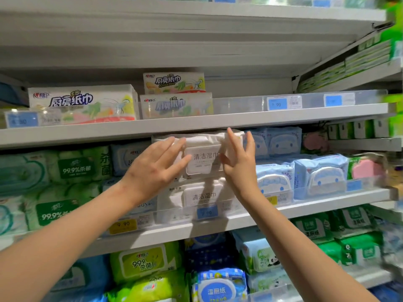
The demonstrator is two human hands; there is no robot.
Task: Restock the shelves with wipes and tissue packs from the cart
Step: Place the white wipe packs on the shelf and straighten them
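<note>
Left hand (152, 166): fingers straight and spread, laid flat on the front left of the upper pack; nothing is curled round it.
Right hand (239, 162): fingers straight and pointing up against the pack's right end, thumb touching its front face by the lid; it presses rather than grasps.
Upper pack (204, 147): a white soft-plastic wipes pack with a white rectangular flip lid and grey print, lying between the two hands, its top just under the shelf above.
Lower pack (202, 196): an identical white wipes pack directly beneath, carrying the upper one.
Middle shelf (316, 209): a white metal board with a clear plastic front rail (174, 214) holding both white packs; a blue price tag (206, 212) sits on the rail below them.
Left neighbours: green soft wipes packs (74, 168), stacked two high.
Right neighbours: pale blue wipes packs (322, 175) with white cartoon lids.
Top shelf (283, 118): white kitchen-paper boxes (82, 103) with vegetable prints at its left.
</note>
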